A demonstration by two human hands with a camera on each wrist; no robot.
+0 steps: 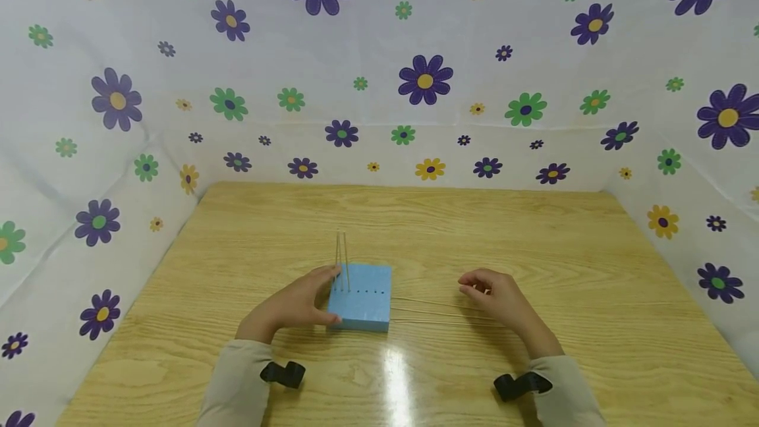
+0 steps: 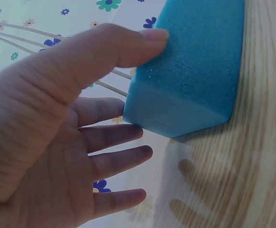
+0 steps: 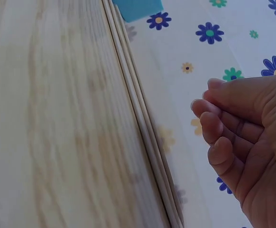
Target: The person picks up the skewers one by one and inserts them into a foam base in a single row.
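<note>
A light blue foam block [image 1: 370, 312] lies on the table, with a row of small holes across its top. Three thin wooden sticks [image 1: 347, 262] stand up from the holes at its left end. My left hand [image 1: 302, 298] grips the block's left end, thumb on the near side and index finger at the far side; its other fingers spread past the block in the left wrist view. To the right, my right hand [image 1: 495, 295] hovers with loosely curled fingers, thumb near the index fingertip, and nothing visible between them. Beneath it lie more thin sticks [image 3: 140, 114], partly hidden by it.
The wooden table [image 1: 415, 223] carries the block and the loose sticks [image 1: 433, 312], which stretch from the block's right side toward the right hand. A flower-patterned white cloth [image 1: 379, 104] encloses the table at the back and both sides.
</note>
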